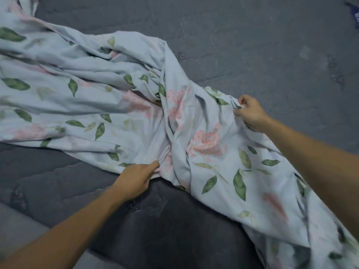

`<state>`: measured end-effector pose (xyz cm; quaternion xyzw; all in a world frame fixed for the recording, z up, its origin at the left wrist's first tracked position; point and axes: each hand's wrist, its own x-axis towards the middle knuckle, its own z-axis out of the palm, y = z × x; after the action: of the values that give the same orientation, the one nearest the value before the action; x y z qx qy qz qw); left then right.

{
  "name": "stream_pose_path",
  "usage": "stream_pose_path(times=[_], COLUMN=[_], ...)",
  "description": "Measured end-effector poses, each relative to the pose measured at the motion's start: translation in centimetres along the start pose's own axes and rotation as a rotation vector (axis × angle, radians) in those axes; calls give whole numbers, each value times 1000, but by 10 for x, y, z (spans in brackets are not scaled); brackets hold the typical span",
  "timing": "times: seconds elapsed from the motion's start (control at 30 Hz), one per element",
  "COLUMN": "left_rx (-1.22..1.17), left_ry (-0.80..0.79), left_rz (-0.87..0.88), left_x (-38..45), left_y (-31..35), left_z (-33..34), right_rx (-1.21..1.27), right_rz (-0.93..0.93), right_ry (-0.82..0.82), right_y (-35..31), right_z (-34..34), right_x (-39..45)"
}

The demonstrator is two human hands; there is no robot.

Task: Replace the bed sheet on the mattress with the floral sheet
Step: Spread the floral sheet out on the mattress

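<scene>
The floral sheet [81, 98], pale blue with pink blooms and green leaves, lies crumpled in a diagonal band across the dark grey quilted mattress [252, 45]. It runs from the far left down to the near right corner. My left hand [136, 180] pinches a fold at the sheet's near edge in the middle. My right hand [249, 113] grips a bunched edge of the sheet on the right side. Bare mattress shows above and below the sheet.
The mattress's near edge curves down at the bottom, with a lighter grey strip [17, 226] at the lower left. A small dark blue object [354, 16] sits at the top right corner, mostly cut off.
</scene>
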<state>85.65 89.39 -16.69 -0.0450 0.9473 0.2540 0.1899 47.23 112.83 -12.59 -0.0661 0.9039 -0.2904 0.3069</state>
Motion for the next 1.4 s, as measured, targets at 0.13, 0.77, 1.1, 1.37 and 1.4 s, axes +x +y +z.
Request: stream_pose_path(times=[0.13, 0.77, 1.1, 1.37, 1.4], left_rx=[95, -20, -24, 226, 256], left_ry=[-331, 278, 254, -326, -436], left_rz=[-208, -392, -197, -416, -448], left_x=[-67, 81, 81, -64, -70], left_y=[-20, 17, -22, -26, -20], left_z=[12, -7, -8, -1, -2], right_rx=[66, 13, 136, -92, -98], right_rz=[-20, 129, 69, 165, 211], right_ry=[60, -117, 73, 635, 700], right_y=[-14, -34, -11, -10, -4], right_z=[-42, -2, -29, -118, -128], right_x=[-4, -12, 19, 55, 57])
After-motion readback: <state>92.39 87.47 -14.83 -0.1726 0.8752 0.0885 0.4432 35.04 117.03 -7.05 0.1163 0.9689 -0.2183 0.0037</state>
